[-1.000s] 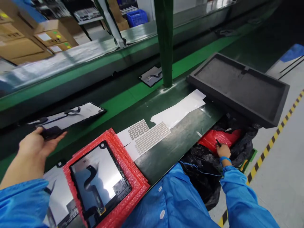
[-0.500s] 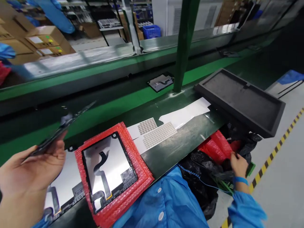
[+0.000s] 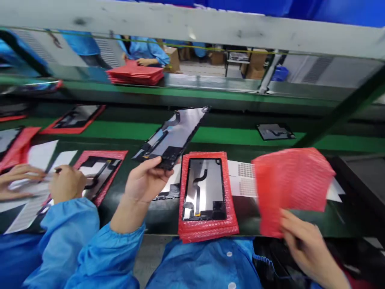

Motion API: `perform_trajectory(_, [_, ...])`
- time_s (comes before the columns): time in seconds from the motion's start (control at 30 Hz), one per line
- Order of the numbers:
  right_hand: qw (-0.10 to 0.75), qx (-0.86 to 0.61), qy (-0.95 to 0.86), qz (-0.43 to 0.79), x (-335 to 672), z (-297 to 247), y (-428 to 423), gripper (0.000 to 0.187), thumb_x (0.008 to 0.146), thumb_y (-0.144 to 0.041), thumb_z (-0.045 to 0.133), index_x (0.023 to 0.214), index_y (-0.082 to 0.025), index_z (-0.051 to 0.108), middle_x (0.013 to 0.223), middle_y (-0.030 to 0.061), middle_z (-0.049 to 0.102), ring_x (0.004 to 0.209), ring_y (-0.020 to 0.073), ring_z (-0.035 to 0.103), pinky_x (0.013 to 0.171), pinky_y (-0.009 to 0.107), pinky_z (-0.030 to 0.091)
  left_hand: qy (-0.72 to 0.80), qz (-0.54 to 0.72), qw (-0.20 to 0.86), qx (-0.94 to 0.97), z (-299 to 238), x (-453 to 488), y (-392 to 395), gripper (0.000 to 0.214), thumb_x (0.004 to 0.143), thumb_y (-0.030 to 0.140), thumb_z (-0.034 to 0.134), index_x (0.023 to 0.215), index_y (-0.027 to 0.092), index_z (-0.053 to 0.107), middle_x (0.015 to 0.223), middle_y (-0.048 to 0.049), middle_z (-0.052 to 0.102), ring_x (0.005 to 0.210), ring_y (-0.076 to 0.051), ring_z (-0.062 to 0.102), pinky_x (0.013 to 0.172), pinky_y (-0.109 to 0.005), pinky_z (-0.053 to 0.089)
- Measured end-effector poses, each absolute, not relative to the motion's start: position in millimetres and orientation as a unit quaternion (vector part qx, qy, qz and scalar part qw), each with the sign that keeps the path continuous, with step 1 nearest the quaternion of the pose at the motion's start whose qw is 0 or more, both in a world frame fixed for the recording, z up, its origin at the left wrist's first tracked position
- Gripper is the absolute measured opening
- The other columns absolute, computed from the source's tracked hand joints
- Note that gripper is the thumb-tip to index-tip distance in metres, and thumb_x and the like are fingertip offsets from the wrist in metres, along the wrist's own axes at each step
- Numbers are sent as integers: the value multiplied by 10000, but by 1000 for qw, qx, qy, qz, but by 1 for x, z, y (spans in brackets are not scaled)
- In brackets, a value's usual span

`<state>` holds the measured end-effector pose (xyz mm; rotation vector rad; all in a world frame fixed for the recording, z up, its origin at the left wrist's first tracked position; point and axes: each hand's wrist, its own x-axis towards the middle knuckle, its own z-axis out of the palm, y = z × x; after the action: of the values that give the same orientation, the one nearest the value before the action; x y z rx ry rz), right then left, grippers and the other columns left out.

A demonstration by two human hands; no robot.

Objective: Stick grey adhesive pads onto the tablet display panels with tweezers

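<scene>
My left hand grips the near end of a display panel, a dark frame with a silver back and a flex cable, held tilted above the green bench. My right hand pinches a red bubble-wrap bag and holds it up at the right. Between them a second display panel lies on a stack of red bubble-wrap bags. Another panel lies partly hidden under my left hand.
A co-worker's hands at my left handle a panel on red wrap and white sheets. White label sheets lie behind my stack. A panel rides the green conveyor. Across it a person works by a red stack.
My head has turned left and up. My right hand came up from the black bag with a red bubble-wrap bag. My left hand brought the panel inward over the bench.
</scene>
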<state>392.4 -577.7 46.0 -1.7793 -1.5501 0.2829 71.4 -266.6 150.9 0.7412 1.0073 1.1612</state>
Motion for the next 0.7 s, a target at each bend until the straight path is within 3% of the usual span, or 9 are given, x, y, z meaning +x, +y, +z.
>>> perform_trajectory(0.07, [274, -591, -741, 160, 370, 62, -510, 517, 819, -46, 492, 1172, -286, 785, 1461, 105, 694, 1000, 245, 804, 796, 337, 636, 434, 499, 676, 325, 147, 59, -278, 189, 720, 197, 743, 910, 199, 745, 848, -69, 786, 888, -305, 785, 611, -319, 644])
perform_trajectory(0.13, [184, -526, -813, 170, 353, 68, -463, 692, 717, 27, 467, 1287, -252, 744, 1538, 101, 629, 1061, 230, 801, 830, 317, 643, 418, 495, 691, 321, 142, 48, -293, 244, 678, 237, 790, 918, 205, 753, 895, -73, 802, 938, -339, 788, 687, -383, 675])
perform_trajectory(0.3, [61, -448, -879, 152, 345, 46, -423, 694, 784, 52, 487, 1374, -232, 716, 1543, 104, 615, 1028, 240, 816, 820, 320, 663, 391, 472, 727, 309, 124, 42, -337, 534, 588, 327, 926, 1095, 255, 774, 1060, -59, 820, 1118, -388, 758, 950, -509, 656])
perform_trajectory(0.5, [56, -407, -902, 132, 345, 33, -420, 654, 806, 42, 470, 1355, -210, 720, 1502, 122, 660, 988, 231, 810, 796, 317, 662, 350, 407, 803, 259, 99, 76, -386, 716, 660, 434, 981, 1310, 271, 731, 1203, -92, 799, 1313, -355, 670, 1170, -486, 516])
perform_trajectory(0.6, [85, -401, -901, 142, 349, 27, -430, 629, 807, 27, 468, 1332, -200, 729, 1391, 136, 737, 948, 240, 799, 800, 345, 662, 350, 375, 832, 213, 85, 100, -398, 750, 625, 441, 1012, 1298, 258, 737, 1241, -108, 787, 1287, -340, 686, 1121, -454, 551])
perform_trajectory(0.7, [200, -461, -849, 162, 364, 14, -451, 615, 868, -20, 451, 1409, -191, 688, 1459, 157, 688, 1154, 267, 761, 917, 379, 646, 367, 338, 849, 176, 68, 116, -402, 783, 557, 450, 1048, 1252, 238, 755, 1177, -112, 803, 1161, -316, 747, 980, -399, 619])
